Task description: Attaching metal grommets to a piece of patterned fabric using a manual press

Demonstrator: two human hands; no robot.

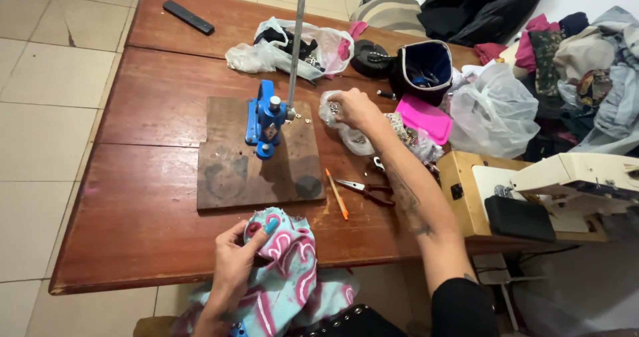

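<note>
At the near edge of the wooden surface (133,197), the left hand (236,260) pinches a pink and teal patterned fabric (293,270) between thumb and fingers, the cloth hanging off the edge. Further back, a blue hand press (266,118) stands on a dark board (233,170). Right of it, the right hand (351,107) has its fingers curled together inside a clear plastic bag (346,134). An orange pencil (337,194) and pliers (367,190) lie nearby.

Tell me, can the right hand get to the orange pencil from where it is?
Probably yes. The right hand is at a small clear bag, and the orange pencil lies in the open on the wooden table nearer the person, nothing covering it.
</note>
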